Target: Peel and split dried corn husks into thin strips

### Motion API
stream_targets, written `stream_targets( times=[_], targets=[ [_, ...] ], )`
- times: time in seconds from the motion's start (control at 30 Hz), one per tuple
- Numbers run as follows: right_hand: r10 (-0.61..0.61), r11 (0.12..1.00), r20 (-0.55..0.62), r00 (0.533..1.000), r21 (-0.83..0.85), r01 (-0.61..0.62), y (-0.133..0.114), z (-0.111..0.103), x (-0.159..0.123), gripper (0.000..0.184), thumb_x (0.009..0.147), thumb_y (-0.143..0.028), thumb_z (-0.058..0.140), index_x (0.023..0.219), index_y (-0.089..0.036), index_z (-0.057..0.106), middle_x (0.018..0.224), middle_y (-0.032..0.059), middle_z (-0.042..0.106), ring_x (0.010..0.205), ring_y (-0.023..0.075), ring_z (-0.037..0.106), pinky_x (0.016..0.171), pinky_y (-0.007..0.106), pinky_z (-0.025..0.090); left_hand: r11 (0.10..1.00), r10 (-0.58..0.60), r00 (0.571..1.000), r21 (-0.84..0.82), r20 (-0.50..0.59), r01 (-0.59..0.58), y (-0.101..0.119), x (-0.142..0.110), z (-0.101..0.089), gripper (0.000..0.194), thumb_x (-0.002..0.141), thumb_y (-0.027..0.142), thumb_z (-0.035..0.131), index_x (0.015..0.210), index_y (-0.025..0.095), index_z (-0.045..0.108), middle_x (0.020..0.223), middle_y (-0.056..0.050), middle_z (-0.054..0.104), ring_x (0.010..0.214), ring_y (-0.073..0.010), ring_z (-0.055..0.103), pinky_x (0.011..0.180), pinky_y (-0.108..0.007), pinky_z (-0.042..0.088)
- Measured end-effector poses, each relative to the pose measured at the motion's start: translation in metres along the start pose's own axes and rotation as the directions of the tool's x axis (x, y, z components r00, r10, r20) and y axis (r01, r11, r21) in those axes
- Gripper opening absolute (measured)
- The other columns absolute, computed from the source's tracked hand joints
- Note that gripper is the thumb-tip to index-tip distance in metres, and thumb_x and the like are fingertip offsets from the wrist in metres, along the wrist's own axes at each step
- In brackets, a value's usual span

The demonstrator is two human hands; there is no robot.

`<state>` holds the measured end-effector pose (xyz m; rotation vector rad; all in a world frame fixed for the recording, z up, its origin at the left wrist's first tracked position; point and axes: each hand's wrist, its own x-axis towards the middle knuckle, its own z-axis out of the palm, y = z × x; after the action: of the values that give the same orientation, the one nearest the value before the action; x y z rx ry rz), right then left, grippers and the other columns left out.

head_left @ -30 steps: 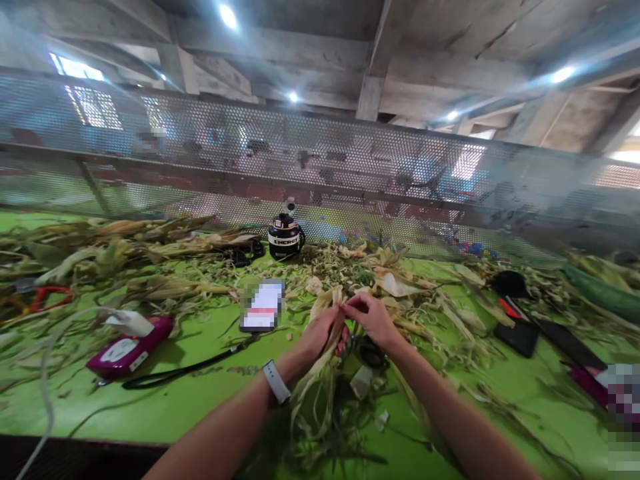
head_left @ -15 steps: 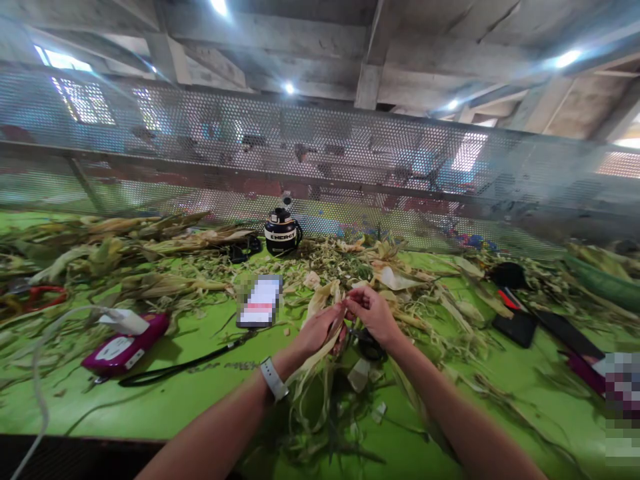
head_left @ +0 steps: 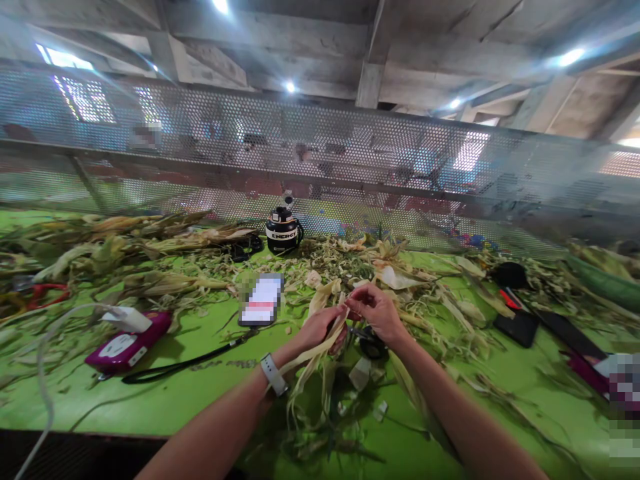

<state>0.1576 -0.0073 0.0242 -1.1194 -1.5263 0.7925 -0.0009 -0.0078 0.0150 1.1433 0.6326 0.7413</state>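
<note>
Dry, pale corn husk strips (head_left: 324,345) run through my left hand (head_left: 320,328), which is closed around them; their loose ends trail down toward the table's front. My right hand (head_left: 374,312) is pinched on the same husks, its fingertips meeting those of the left. A wider husk leaf (head_left: 325,293) stands up just beyond the fingers. Under my right hand lies a dark round object (head_left: 373,345), partly covered, perhaps a roll of tape. Clear plastic scraps (head_left: 360,373) rest on the table below my hands.
Husk scraps cover much of the green table (head_left: 200,407). Left of my hands are a phone (head_left: 261,300) with a black strap and a purple power strip (head_left: 129,341). A black jug (head_left: 283,232) stands before the perforated metal screen (head_left: 320,153). A black phone-like object (head_left: 517,327) lies right.
The husk strips at my left hand have swung left, and one now lies across toward my wrist. My hands stay together, fingertips shifting only slightly. The view has moved a little.
</note>
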Motion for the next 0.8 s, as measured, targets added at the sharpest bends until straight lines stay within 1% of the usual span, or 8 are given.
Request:
stream_targets(
  times=[0.07,0.13,0.2,0.33,0.43,0.6,0.7,0.8],
  targets=[
    [0.039,0.999,0.014,0.999,0.024,-0.039,-0.001,0.000,-0.001,0.036,0.065,-0.053,0.069,0.073,-0.019,0.057,0.066,-0.0007,0.057,0.059,0.0125,0.051,0.055,0.026,0.045,1.000,-0.025,0.999,0.012,0.035,0.025,0.001,0.000,0.000,0.040,0.079,0.053,0.047,0.065,0.017,0.059,0.038,0.002,0.045,0.033,-0.0096,0.037,0.037,-0.024,0.028],
    [0.067,0.996,0.018,0.998,0.058,-0.068,-0.002,0.001,-0.002,0.036,0.063,-0.051,0.072,0.073,-0.019,0.056,0.066,-0.0014,0.056,0.061,0.0130,0.052,0.056,0.026,0.046,0.999,-0.047,0.998,0.017,0.052,0.046,0.003,-0.001,0.001,0.042,0.079,0.053,0.047,0.060,0.017,0.057,0.040,0.001,0.047,0.034,-0.0097,0.039,0.038,-0.024,0.030],
    [0.103,0.988,0.036,0.994,0.113,-0.106,-0.004,0.002,-0.002,0.038,0.061,-0.050,0.073,0.073,-0.020,0.055,0.068,-0.0016,0.056,0.063,0.0136,0.053,0.056,0.027,0.049,0.997,-0.079,0.996,-0.005,0.052,0.079,0.006,-0.002,0.002,0.045,0.078,0.054,0.046,0.057,0.016,0.056,0.044,-0.002,0.053,0.037,-0.0106,0.045,0.041,-0.024,0.034],
    [0.130,0.974,0.028,0.991,0.186,-0.133,-0.006,0.001,0.000,0.042,0.056,-0.049,0.077,0.075,-0.021,0.051,0.067,-0.0031,0.053,0.062,0.0128,0.052,0.059,0.028,0.050,0.983,-0.113,0.993,-0.144,0.026,0.115,0.006,-0.004,0.005,0.043,0.078,0.056,0.046,0.071,0.015,0.058,0.057,-0.004,0.063,0.047,-0.0140,0.056,0.049,-0.025,0.042],
    [0.124,0.974,0.035,0.992,0.187,-0.129,-0.007,0.000,0.001,0.045,0.053,-0.049,0.078,0.075,-0.021,0.050,0.067,-0.0032,0.054,0.062,0.0124,0.052,0.061,0.029,0.050,0.978,-0.101,0.995,-0.181,0.024,0.104,0.004,-0.005,0.007,0.045,0.078,0.059,0.046,0.075,0.016,0.058,0.056,-0.004,0.063,0.045,-0.0131,0.054,0.047,-0.025,0.040],
    [0.037,0.993,0.137,0.990,0.110,-0.052,-0.010,-0.003,-0.001,0.041,0.059,-0.044,0.077,0.079,-0.020,0.052,0.073,-0.0013,0.058,0.068,0.0127,0.054,0.067,0.028,0.047,0.994,-0.089,0.996,-0.065,0.026,0.090,0.006,-0.008,0.010,0.046,0.075,0.060,0.051,0.067,0.016,0.057,0.051,-0.003,0.059,0.040,-0.0103,0.048,0.042,-0.023,0.034],
    [0.028,0.995,0.175,0.984,0.087,-0.044,-0.011,-0.004,-0.002,0.039,0.061,-0.043,0.077,0.080,-0.019,0.052,0.074,-0.0008,0.059,0.068,0.0124,0.055,0.066,0.027,0.046,0.995,-0.077,0.997,0.065,0.030,0.075,0.010,-0.010,0.011,0.055,0.078,0.063,0.044,0.051,0.016,0.053,0.043,-0.003,0.052,0.036,-0.0092,0.043,0.040,-0.023,0.031],
    [0.057,0.994,0.155,0.986,0.080,-0.070,-0.012,-0.005,-0.002,0.039,0.061,-0.045,0.076,0.079,-0.019,0.052,0.073,-0.0010,0.059,0.065,0.0121,0.054,0.061,0.026,0.045,0.965,-0.050,0.997,0.258,0.051,0.035,0.013,-0.011,0.009,0.063,0.083,0.060,0.035,0.040,0.017,0.047,0.035,-0.002,0.042,0.033,-0.0076,0.037,0.039,-0.023,0.028]
  ],
)
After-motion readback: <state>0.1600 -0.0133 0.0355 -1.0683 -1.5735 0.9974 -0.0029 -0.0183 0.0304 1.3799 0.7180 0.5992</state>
